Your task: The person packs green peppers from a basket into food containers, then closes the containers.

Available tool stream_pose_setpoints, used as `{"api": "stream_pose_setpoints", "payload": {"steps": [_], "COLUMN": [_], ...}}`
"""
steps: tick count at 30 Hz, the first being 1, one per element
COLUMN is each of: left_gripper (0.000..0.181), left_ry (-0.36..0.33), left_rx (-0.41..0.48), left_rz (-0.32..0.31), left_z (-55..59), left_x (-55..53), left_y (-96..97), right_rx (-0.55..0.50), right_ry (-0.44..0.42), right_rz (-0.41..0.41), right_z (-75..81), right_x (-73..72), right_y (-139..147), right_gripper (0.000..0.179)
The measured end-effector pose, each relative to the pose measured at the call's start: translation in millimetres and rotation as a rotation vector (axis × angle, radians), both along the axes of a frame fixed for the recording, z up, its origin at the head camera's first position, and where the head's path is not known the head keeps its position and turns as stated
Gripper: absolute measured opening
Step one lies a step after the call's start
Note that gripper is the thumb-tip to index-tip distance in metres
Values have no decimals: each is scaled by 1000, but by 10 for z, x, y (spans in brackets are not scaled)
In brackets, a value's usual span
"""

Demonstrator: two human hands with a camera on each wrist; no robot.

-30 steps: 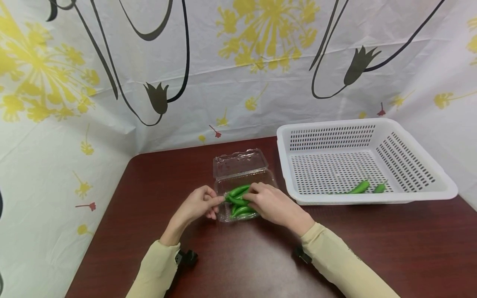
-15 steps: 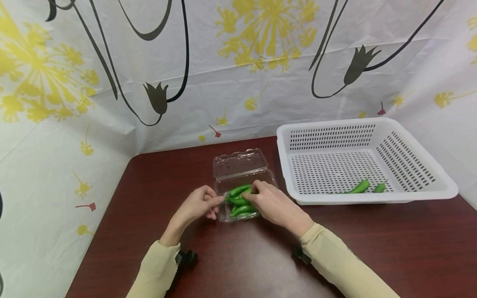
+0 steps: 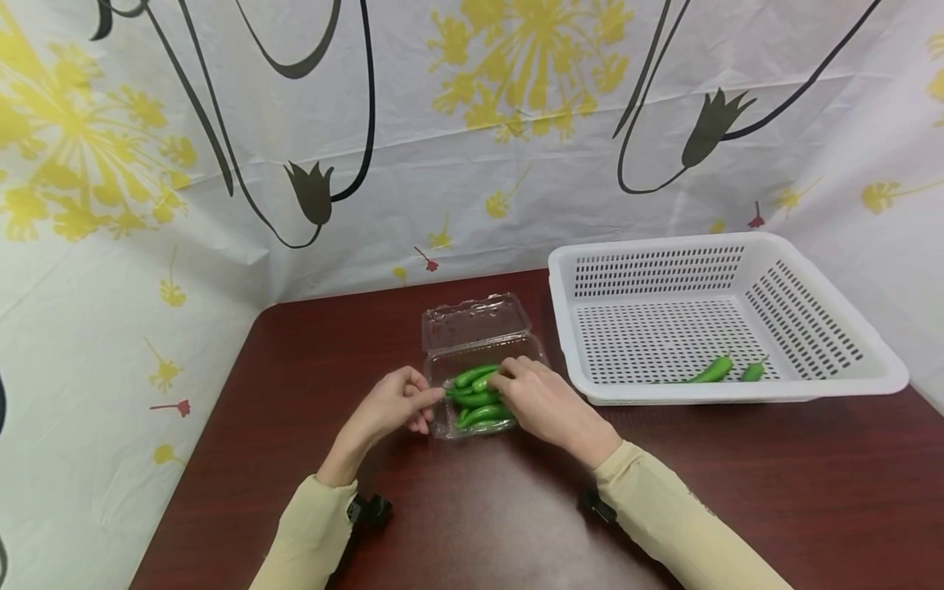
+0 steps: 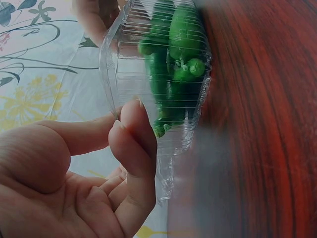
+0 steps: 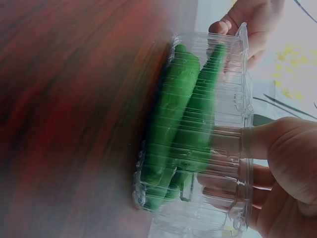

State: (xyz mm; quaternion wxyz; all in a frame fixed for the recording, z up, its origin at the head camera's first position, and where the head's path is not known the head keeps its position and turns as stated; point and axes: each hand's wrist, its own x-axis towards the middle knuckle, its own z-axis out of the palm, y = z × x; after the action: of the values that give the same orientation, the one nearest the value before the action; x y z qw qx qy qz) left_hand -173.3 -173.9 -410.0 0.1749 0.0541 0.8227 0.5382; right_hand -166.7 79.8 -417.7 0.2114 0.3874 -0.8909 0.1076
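Observation:
A clear plastic clamshell container (image 3: pixel 451 430) stands on the table with its lid (image 3: pixel 475 324) tipped back. Several green peppers (image 3: pixel 481 415) lie in its base, side by side and overlapping. My left hand (image 3: pixel 394 403) pinches the container's left rim between thumb and forefinger, as the left wrist view shows. My right hand (image 3: pixel 542 401) reaches over the right rim, its fingertips at the right ends of the peppers. In the right wrist view the thumb (image 5: pixel 260 141) and fingers go down inside the plastic wall, with a gap between them and no pepper seen in it.
To the right, a white perforated basket (image 3: pixel 583 328) holds a few more green peppers (image 3: pixel 711 370) near its front wall. The dark red table (image 3: pixel 472 508) meets a printed white cloth (image 3: pixel 354 229) at the back and sides.
My right hand's fingers have shifted slightly over the peppers and drawn back a little, showing more of them. The peppers under it have settled slightly. My left hand keeps its place.

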Motion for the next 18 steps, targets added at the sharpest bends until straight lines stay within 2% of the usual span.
{"api": "stream_pose_setpoints", "payload": {"steps": [18], "left_gripper": [22], "left_ry": [-7], "left_rx": [2], "left_rz": [0], "left_z": [2], "left_x": [2], "left_y": [-3], "right_rx": [-61], "right_ry": [-7], "right_rz": [29], "right_z": [110], "right_x": [-5], "right_y": [43], "right_gripper": [8]}}
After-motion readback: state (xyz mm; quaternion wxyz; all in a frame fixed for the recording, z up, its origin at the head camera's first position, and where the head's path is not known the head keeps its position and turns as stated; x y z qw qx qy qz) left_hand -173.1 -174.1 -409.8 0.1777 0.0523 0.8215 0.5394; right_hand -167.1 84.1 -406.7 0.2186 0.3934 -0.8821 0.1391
